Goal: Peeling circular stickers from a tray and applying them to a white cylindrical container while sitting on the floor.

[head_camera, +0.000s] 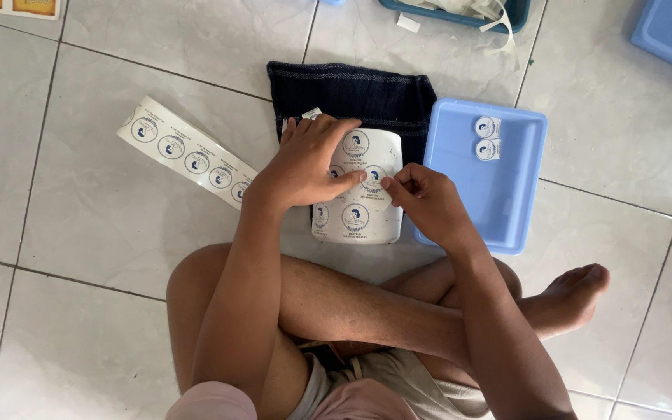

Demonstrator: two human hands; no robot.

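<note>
Left hand (309, 159) flat, fingers spread, pinning sticker sheet (359, 190) on dark cloth (351, 93) mid-frame; right hand (421, 198) fingers pinched on one sticker (375, 177), tray (499, 194) alongside at right for peeled ones.

Sticker sheet (363, 194) is looking like glossy white paper; the strip (188, 152) at 9 o'clock of it is showing the same sheen. Dark cloth (351, 93) underneath is reading as matt ribbed weave, the tray (499, 194) at 3 o'clock as smooth blue plastic, the floor tiles (103, 233) as glazed ceramic.
</note>
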